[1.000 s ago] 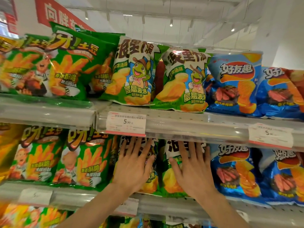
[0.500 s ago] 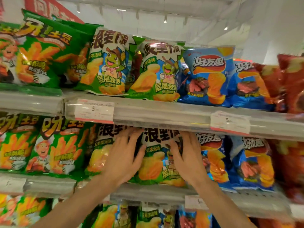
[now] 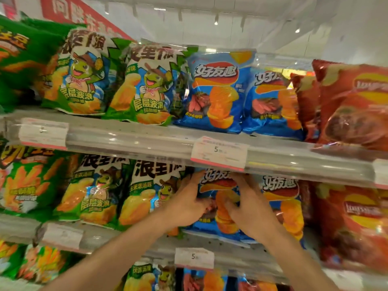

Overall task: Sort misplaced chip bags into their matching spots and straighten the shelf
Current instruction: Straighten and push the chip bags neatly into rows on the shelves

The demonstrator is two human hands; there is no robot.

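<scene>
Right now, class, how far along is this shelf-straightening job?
Done: the green frog bags stand upright in their column. In hand: left hand and right hand press on the blue chip bag. Left: the red bags beside it, which lean forward.

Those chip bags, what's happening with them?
A person is tidying a store shelf full of chips. Both hands are on one blue chip bag on the middle shelf: the left hand presses its left side and the right hand its right side. Green bags with a cartoon turtle stand right beside it on the left, another blue bag on the right, and red bags farther right. The shelf above holds the same colours in the same order.
</scene>
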